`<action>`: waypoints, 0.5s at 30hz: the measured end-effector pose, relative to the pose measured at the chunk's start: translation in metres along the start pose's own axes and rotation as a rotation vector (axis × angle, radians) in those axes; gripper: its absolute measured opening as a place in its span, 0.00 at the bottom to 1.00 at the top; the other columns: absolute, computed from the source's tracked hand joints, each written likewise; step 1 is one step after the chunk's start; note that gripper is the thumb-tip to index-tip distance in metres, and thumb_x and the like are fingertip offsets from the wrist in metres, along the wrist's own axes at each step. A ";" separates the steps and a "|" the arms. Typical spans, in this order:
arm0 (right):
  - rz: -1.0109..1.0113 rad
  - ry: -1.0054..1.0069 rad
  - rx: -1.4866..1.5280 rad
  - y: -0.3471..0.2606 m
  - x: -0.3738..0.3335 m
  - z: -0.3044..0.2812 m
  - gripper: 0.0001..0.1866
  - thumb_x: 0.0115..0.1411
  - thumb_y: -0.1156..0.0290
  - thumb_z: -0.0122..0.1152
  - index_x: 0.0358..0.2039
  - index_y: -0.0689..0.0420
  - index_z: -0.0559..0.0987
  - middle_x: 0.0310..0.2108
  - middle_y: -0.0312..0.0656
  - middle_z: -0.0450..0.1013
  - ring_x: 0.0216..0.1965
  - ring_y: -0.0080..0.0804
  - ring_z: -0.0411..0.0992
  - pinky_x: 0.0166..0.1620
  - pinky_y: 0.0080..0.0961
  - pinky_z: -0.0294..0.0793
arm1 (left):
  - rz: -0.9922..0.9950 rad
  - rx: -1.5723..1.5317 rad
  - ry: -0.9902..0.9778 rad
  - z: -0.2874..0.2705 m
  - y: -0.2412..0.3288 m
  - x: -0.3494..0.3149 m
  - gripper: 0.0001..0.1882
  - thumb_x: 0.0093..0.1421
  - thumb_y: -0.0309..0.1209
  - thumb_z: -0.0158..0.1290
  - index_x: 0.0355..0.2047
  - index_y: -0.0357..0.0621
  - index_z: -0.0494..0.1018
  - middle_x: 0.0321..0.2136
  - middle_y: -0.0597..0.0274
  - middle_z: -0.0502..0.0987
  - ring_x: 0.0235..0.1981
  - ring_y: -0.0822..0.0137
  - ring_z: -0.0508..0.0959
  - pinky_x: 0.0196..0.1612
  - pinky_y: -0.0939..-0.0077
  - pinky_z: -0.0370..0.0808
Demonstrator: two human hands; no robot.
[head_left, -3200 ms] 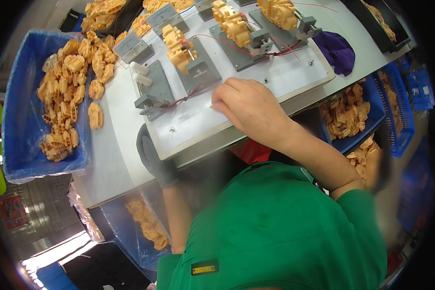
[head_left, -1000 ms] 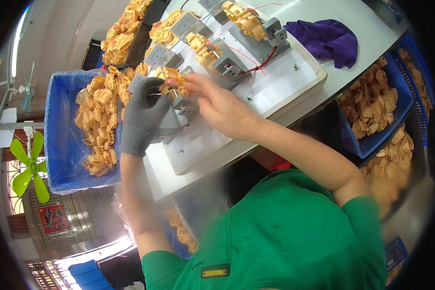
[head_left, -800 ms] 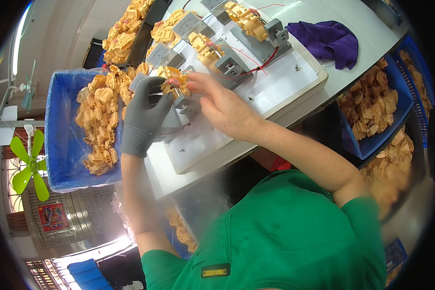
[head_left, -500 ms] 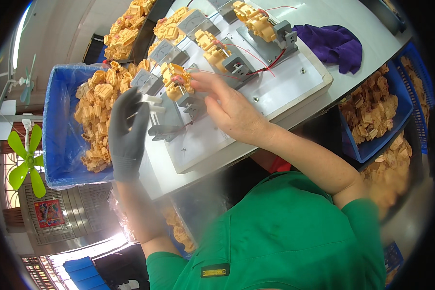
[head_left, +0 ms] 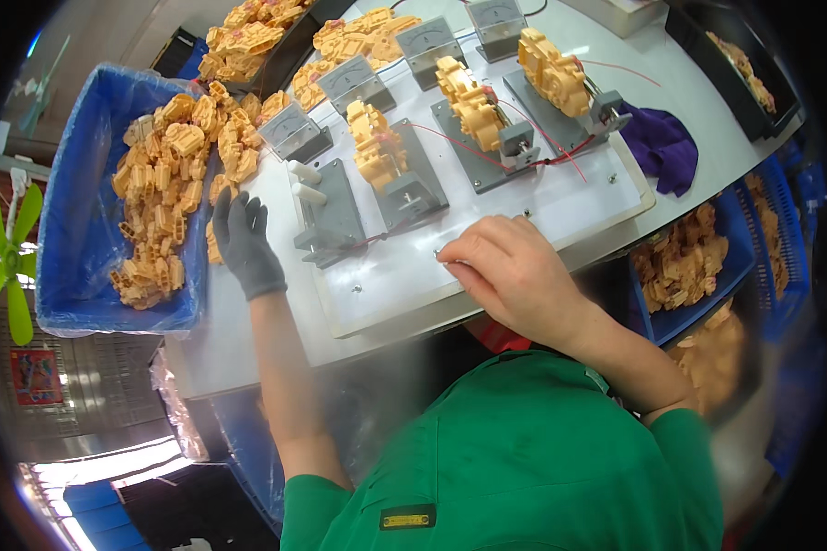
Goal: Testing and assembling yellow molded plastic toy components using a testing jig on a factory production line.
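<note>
My left hand (head_left: 246, 246), in a grey glove, reaches over loose yellow plastic parts (head_left: 219, 197) beside the blue bin, its fingers apart and holding nothing visible. My bare right hand (head_left: 515, 275) hovers above the front of the white board (head_left: 377, 298), thumb and fingers pinched together. Anything between those fingertips is hidden. The leftmost grey fixture (head_left: 335, 207) bears two white posts and no yellow part. Yellow gearbox-like assemblies sit on the other fixtures: one (head_left: 374, 147) second from left, another (head_left: 469, 103) beside it, and one (head_left: 553, 73) at the far right.
Panel meters (head_left: 356, 83) stand behind the fixtures, with red wires (head_left: 551, 162) along them. A lined blue bin (head_left: 64, 230) of yellow parts is at left. A purple cloth (head_left: 660, 151) lies at right, above a blue crate (head_left: 657, 321) holding more parts.
My right hand has drawn back from the second gearbox toward the board's front edge. My left hand has left the leftmost fixture for the loose parts. The view has shifted.
</note>
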State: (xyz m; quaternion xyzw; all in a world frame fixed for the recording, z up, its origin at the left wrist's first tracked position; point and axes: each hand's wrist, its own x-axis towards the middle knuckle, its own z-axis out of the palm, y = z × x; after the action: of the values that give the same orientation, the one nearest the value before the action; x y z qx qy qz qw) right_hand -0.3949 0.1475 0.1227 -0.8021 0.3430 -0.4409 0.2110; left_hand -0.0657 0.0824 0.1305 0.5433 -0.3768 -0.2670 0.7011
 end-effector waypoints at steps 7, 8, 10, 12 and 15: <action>-0.012 -0.069 -0.217 -0.002 0.008 0.019 0.12 0.50 0.73 0.67 0.37 0.53 0.78 0.29 0.34 0.72 0.30 0.31 0.70 0.33 0.28 0.63 | -0.107 -0.046 0.158 0.020 -0.069 0.029 0.15 0.65 0.31 0.48 0.50 0.39 0.72 0.36 0.61 0.75 0.33 0.72 0.74 0.40 0.77 0.74; -0.008 -0.069 -0.237 -0.002 0.009 0.020 0.13 0.49 0.73 0.68 0.37 0.52 0.79 0.29 0.34 0.72 0.28 0.31 0.69 0.33 0.28 0.63 | -0.030 0.045 0.097 0.020 -0.076 0.027 0.15 0.65 0.31 0.47 0.50 0.38 0.72 0.37 0.60 0.76 0.34 0.71 0.75 0.41 0.76 0.74; -0.005 -0.092 -0.261 -0.003 0.011 0.023 0.13 0.48 0.73 0.69 0.37 0.52 0.79 0.28 0.33 0.71 0.28 0.31 0.69 0.33 0.28 0.63 | 0.026 0.090 -0.076 0.012 -0.091 0.031 0.16 0.66 0.32 0.47 0.49 0.33 0.72 0.41 0.57 0.77 0.39 0.68 0.77 0.43 0.75 0.74; -0.004 -0.065 -0.246 0.000 0.010 0.022 0.14 0.47 0.74 0.70 0.37 0.52 0.79 0.26 0.33 0.71 0.26 0.30 0.68 0.31 0.27 0.62 | -0.037 0.067 -0.108 0.023 -0.074 0.025 0.15 0.66 0.31 0.47 0.49 0.34 0.73 0.41 0.58 0.77 0.40 0.70 0.76 0.45 0.76 0.73; 0.073 -0.150 -0.245 -0.006 0.018 0.018 0.14 0.48 0.74 0.70 0.37 0.53 0.80 0.26 0.32 0.71 0.25 0.30 0.67 0.31 0.26 0.61 | 0.007 0.171 -0.064 0.019 -0.085 0.036 0.15 0.67 0.31 0.47 0.50 0.36 0.73 0.43 0.60 0.77 0.43 0.72 0.75 0.48 0.78 0.71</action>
State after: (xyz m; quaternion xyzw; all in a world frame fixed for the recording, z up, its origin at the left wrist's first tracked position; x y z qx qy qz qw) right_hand -0.3704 0.1392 0.1271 -0.8395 0.4066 -0.3266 0.1523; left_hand -0.0578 0.0211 0.0599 0.5910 -0.4223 -0.2488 0.6407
